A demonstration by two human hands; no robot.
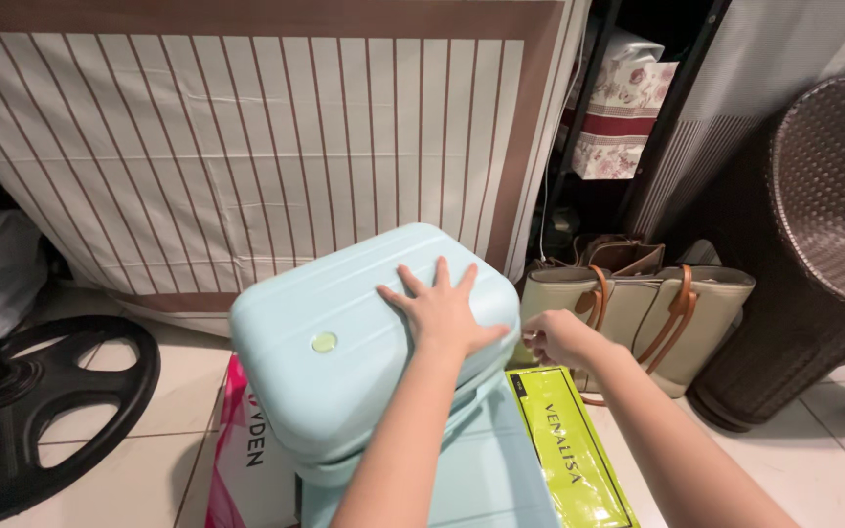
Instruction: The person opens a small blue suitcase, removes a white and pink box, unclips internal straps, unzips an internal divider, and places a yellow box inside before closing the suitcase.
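Note:
A pale blue hard-shell case [334, 332] stands tilted on the floor, stacked on a larger matching pale blue case [481, 479]. My left hand [445, 308] lies flat on its top, fingers spread. My right hand [555, 337] is at the case's right side with the fingers pinched together, apparently on a small pull; what it grips is too small to tell.
A beige tote bag [638, 313] with brown handles stands right of the case. A lime green bag [569, 455] and a pink-and-white bag [246, 450] lie by it. A striped cloth cover [246, 147], a black fan base [41, 401] and a dark wicker seat [823, 244] surround the spot.

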